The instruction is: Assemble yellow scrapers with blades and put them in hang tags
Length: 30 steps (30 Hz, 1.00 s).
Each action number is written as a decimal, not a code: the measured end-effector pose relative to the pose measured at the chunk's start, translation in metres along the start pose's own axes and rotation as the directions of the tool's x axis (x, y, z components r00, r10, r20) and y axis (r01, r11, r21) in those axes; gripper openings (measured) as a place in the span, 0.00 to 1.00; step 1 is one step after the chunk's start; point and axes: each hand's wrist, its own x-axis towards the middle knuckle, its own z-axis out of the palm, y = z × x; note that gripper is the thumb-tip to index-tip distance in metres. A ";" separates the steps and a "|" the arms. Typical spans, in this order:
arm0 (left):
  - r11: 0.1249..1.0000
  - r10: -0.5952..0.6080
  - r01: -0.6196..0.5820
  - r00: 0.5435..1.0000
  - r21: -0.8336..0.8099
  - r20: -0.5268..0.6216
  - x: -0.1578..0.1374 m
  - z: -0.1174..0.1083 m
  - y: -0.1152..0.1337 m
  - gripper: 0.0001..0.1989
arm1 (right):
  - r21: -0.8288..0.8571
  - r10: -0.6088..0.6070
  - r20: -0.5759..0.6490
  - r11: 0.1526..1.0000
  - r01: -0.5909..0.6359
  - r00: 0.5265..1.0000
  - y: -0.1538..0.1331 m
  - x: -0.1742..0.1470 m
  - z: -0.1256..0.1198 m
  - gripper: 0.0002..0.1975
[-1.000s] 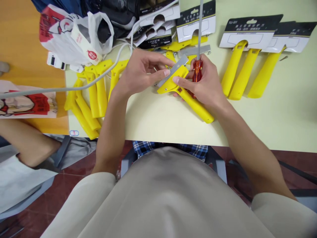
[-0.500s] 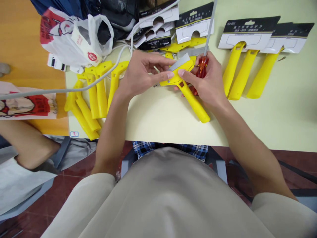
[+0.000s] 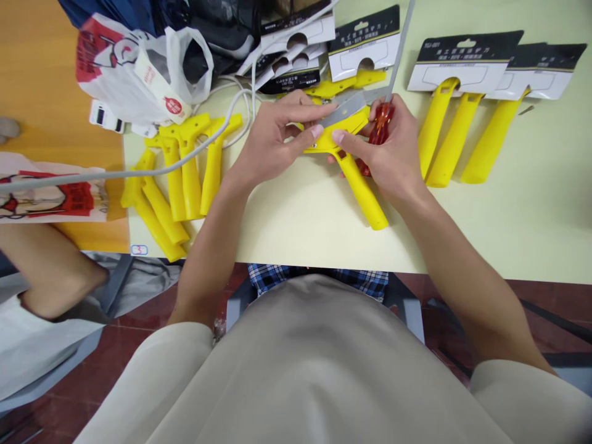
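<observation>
Both hands share a yellow scraper [image 3: 363, 192], its handle slanting down to the right over the table. My left hand [image 3: 280, 137] pinches the head's left end, thumb on the yellow plastic and forefinger along the grey metal blade [image 3: 345, 111]. With its thumb pressed on the middle of the head, my right hand [image 3: 391, 148] grips the scraper too. That same hand also keeps a screwdriver [image 3: 380, 123] with a clear red handle against the palm, its shaft pointing up and away. The fingers behind the head are partly hidden.
Several yellow scraper handles [image 3: 185, 166] lie at the left under a grey cable [image 3: 115, 173]. At the right are scrapers with black-and-white cards [image 3: 465, 58]. More cards [image 3: 365, 43] and a plastic bag [image 3: 115, 68] sit at the back. A person's arm [image 3: 55, 268] is at far left.
The blade now sticks out further from the scraper head, showing a hole in it. The scraper has turned slightly, and my left forefinger has slid along the blade.
</observation>
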 end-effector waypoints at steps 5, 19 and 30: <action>0.990 0.136 -0.135 0.990 0.037 -0.027 0.001 -0.001 -0.007 0.15 | 0.039 -0.020 -0.061 0.999 0.022 0.998 -0.004 -0.001 0.003 0.47; 0.994 0.084 -0.079 0.994 0.070 -0.076 0.000 0.005 0.002 0.13 | -0.005 -0.049 -0.050 0.999 0.049 0.998 -0.007 -0.003 0.003 0.47; 0.997 0.071 -0.069 0.997 0.045 -0.042 0.000 0.008 0.000 0.18 | -0.012 -0.048 -0.063 0.999 0.047 0.997 -0.008 -0.005 0.004 0.46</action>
